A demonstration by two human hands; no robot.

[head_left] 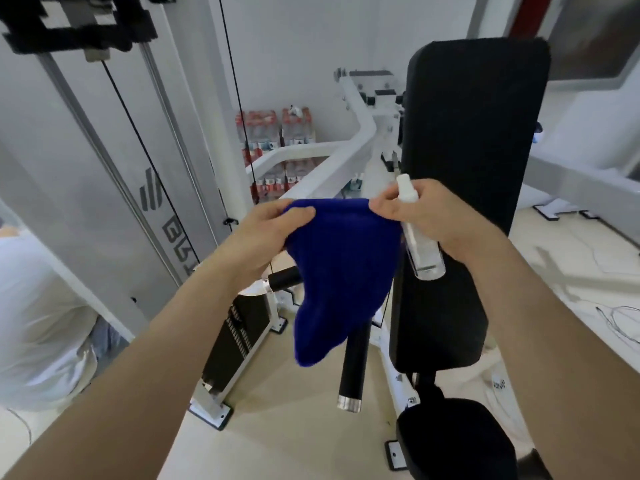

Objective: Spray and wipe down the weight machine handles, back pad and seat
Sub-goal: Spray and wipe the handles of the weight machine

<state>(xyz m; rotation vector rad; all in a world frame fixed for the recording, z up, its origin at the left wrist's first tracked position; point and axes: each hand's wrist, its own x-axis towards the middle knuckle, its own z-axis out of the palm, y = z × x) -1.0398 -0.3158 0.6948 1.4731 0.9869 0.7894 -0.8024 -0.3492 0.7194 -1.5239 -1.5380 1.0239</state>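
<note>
Blue cloth (339, 268) hangs pinched between left hand (266, 226) and right hand (426, 216) (which also grips the spray bottle (420, 244)).

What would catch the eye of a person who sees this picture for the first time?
The deep blue cloth in the centre stands out first, held by its top corners in the left hand and the right hand. The right hand also grips a clear spray bottle, in front of the tall black back pad.
</note>
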